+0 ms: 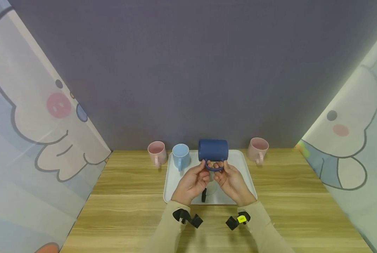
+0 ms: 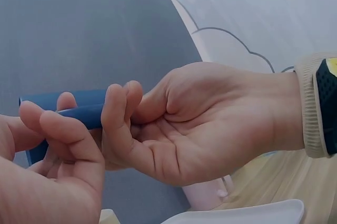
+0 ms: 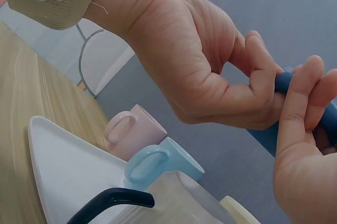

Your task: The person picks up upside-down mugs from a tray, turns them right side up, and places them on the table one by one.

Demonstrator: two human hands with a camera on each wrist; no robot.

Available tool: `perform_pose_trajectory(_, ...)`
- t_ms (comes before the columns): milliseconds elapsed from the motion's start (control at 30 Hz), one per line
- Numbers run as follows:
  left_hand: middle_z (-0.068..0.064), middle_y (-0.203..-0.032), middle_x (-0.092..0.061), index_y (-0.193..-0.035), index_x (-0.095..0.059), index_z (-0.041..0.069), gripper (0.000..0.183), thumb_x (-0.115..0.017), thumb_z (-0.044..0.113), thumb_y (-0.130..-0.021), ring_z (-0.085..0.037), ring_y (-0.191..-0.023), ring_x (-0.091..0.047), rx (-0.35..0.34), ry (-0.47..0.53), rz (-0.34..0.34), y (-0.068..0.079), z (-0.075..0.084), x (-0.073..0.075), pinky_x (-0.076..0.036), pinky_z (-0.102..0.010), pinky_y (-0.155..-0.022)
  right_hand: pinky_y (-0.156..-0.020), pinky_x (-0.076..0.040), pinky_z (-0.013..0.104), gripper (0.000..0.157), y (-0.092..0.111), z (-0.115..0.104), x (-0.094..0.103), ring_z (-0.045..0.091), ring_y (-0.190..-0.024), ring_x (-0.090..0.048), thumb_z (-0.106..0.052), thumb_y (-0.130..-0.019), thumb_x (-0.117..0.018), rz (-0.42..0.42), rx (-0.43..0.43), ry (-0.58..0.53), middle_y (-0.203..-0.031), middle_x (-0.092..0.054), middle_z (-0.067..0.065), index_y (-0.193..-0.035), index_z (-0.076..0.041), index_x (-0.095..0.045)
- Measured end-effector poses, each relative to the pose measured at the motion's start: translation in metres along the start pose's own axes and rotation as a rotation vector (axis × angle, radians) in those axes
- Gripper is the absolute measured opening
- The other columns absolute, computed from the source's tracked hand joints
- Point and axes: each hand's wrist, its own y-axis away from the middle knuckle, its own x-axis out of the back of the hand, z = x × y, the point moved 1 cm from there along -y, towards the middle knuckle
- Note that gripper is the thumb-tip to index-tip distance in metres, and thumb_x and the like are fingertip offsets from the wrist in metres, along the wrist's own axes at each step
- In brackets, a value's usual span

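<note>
Both hands hold a dark blue mug (image 1: 213,150) in the air over a white tray (image 1: 170,189). The mug lies on its side, its handle (image 1: 214,169) turned toward the person. At the left end of the handle, the left hand (image 1: 191,182) pinches with thumb and fingers. The right hand (image 1: 234,182) does the same at the right end. In the left wrist view the fingers hide much of the blue mug (image 2: 79,99). Below the hands, a clear pitcher (image 3: 181,203) with a black handle (image 3: 113,196) stands on the tray, partly covered by the hands in the head view.
A light blue mug (image 1: 180,154) stands upright at the tray's back left corner. One pink mug (image 1: 157,153) is left of the tray, another pink mug (image 1: 258,149) right of it. A dark grey panel (image 1: 188,70) rises behind the wooden table (image 1: 125,196).
</note>
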Motion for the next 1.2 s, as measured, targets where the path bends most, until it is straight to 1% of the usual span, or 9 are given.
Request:
perform_pose_trajectory(300, 0.008, -0.085, -0.065, -0.094, -0.067, 0.014, 0.032, -0.042, 0.025, -0.110, 0.000, -0.052, -0.035, -0.007, -0.074, -0.059, 0.001, -0.002, 0.002, -0.032, -0.015, -0.054, -0.079, -0.055, 0.016, 0.045, 0.002, -0.001, 0.003, 0.002, -0.087, -0.066, -0.027, -0.113, -0.021, -0.041, -0.001, 0.068, -0.103, -0.065, -0.005, -0.104, -0.013, -0.062)
perform_pose_trajectory(433, 0.009, -0.086, -0.064, -0.096, -0.064, 0.014, 0.029, -0.042, 0.027, -0.110, 0.001, -0.051, -0.034, -0.030, -0.112, -0.082, 0.000, -0.001, 0.002, -0.031, -0.015, -0.054, -0.079, -0.055, 0.019, 0.044, 0.003, -0.003, 0.006, 0.003, -0.081, -0.064, -0.027, -0.113, -0.023, -0.025, -0.016, 0.167, -0.102, -0.067, -0.006, -0.105, -0.013, -0.064)
perform_pose_trajectory(500, 0.008, -0.087, -0.063, -0.097, -0.062, 0.015, 0.028, -0.042, 0.028, -0.110, 0.001, -0.051, -0.034, -0.039, -0.120, -0.080, 0.000, -0.001, 0.001, -0.031, -0.015, -0.054, -0.078, -0.055, 0.020, 0.042, 0.005, -0.004, 0.009, 0.004, -0.079, -0.061, -0.028, -0.113, -0.026, 0.014, -0.033, 0.258, -0.098, -0.065, -0.007, -0.104, -0.014, -0.064)
perform_pose_trajectory(667, 0.007, -0.085, -0.061, -0.095, -0.061, 0.014, 0.028, -0.041, 0.026, -0.110, 0.000, -0.047, -0.032, -0.064, -0.109, -0.026, 0.001, 0.000, 0.002, -0.027, -0.016, -0.054, -0.076, -0.054, 0.022, 0.033, 0.008, -0.006, 0.013, 0.006, -0.075, -0.057, -0.029, -0.112, -0.037, 0.132, -0.110, 0.526, -0.083, -0.059, -0.007, -0.103, -0.017, -0.067)
perform_pose_trajectory(767, 0.007, -0.082, -0.060, -0.093, -0.062, 0.014, 0.029, -0.041, 0.025, -0.110, 0.000, -0.045, -0.030, -0.094, -0.119, 0.001, 0.002, 0.002, 0.003, -0.026, -0.016, -0.053, -0.077, -0.055, 0.025, 0.028, 0.010, -0.007, 0.017, 0.008, -0.074, -0.059, -0.030, -0.111, -0.044, 0.185, -0.146, 0.669, -0.086, -0.062, -0.004, -0.106, -0.014, -0.066)
perform_pose_trajectory(833, 0.007, -0.081, -0.058, -0.092, -0.062, 0.013, 0.030, -0.041, 0.025, -0.110, 0.000, -0.045, -0.029, -0.122, -0.145, 0.014, 0.004, 0.005, 0.004, -0.026, -0.016, -0.052, -0.076, -0.056, 0.026, 0.026, 0.012, -0.008, 0.022, 0.009, -0.074, -0.059, -0.028, -0.110, -0.048, 0.229, -0.147, 0.747, -0.093, -0.063, -0.003, -0.110, -0.007, -0.064)
perform_pose_trajectory(900, 0.007, -0.080, -0.058, -0.092, -0.062, 0.014, 0.029, -0.042, 0.024, -0.110, 0.000, -0.046, -0.027, -0.158, -0.183, 0.034, 0.007, 0.008, 0.006, -0.025, -0.016, -0.052, -0.075, -0.057, 0.026, 0.026, 0.014, -0.011, 0.029, 0.009, -0.072, -0.058, -0.025, -0.109, -0.051, 0.293, -0.132, 0.816, -0.097, -0.063, -0.002, -0.115, -0.001, -0.060)
perform_pose_trajectory(1033, 0.007, -0.081, -0.057, -0.091, -0.062, 0.013, 0.027, -0.044, 0.021, -0.110, -0.002, -0.048, -0.025, -0.238, -0.250, 0.095, 0.013, 0.019, 0.011, -0.025, -0.018, -0.053, -0.069, -0.057, 0.023, 0.027, 0.022, -0.020, 0.046, 0.006, -0.065, -0.056, -0.012, -0.107, -0.052, 0.438, -0.100, 0.908, -0.089, -0.061, -0.004, -0.122, 0.010, -0.053)
perform_pose_trajectory(1200, 0.006, -0.079, -0.057, -0.089, -0.062, 0.012, 0.028, -0.045, 0.018, -0.110, -0.002, -0.049, -0.025, -0.327, -0.271, 0.166, 0.023, 0.037, 0.021, -0.025, -0.017, -0.052, -0.069, -0.054, 0.020, 0.035, 0.037, -0.041, 0.068, 0.004, -0.065, -0.052, -0.010, -0.108, -0.046, 0.565, -0.160, 1.020, -0.090, -0.058, -0.005, -0.133, 0.014, -0.044)
